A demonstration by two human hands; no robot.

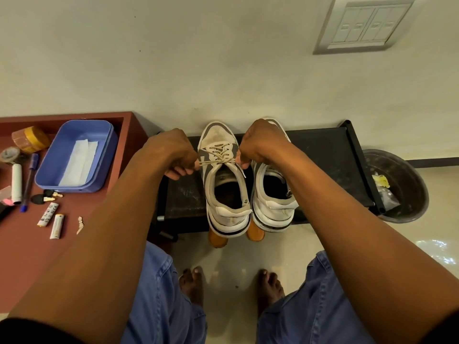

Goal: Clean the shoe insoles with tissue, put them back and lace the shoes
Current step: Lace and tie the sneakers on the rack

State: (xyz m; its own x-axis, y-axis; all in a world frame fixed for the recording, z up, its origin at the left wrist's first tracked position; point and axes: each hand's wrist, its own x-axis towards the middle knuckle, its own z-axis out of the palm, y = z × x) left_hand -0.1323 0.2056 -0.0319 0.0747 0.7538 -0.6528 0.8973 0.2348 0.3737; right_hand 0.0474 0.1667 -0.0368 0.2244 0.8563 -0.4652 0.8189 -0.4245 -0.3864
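One end of the lace was pinched in the curled fingers of the left hand, the other end in the right hand. The lace was pulled tight over the left shoe, which stood beside the right shoe on a black bench.

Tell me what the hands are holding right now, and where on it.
Both hold the lace of the left shoe: the left hand pinches its left end, the right hand its right end, pulled taut across the top eyelets.
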